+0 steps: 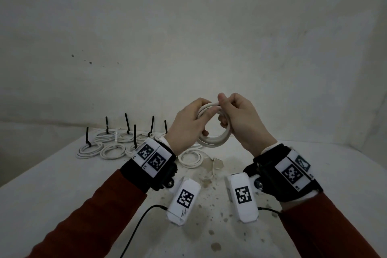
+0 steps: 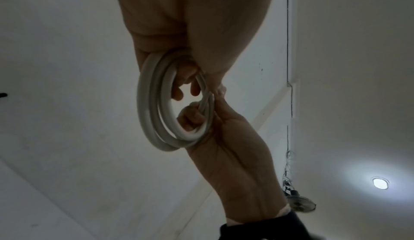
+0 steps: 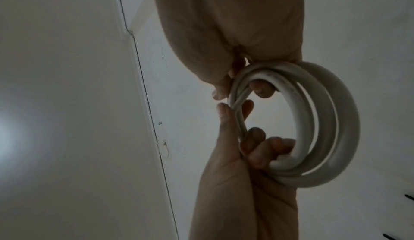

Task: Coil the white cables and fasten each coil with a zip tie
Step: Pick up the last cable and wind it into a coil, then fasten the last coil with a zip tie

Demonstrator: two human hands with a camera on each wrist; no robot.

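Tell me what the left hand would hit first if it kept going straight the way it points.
Likely the right hand: the left hand points up and toward it across the coil both hold. Past that, only the wall, though depth is unclear.

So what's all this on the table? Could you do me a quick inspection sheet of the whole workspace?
Surface: white table, stained with brown spots near the middle.
Job's things: white cable coil held in the air, no tie seen on it; finished coils lie at the far left, black zip ties sticking up.
Clutter: one torn scrap by the stains.
Hands: left hand and right hand both grip the held coil.
Cables: thin black leads run from the wrist cameras.
Surroundings: bare white walls; a ceiling light.
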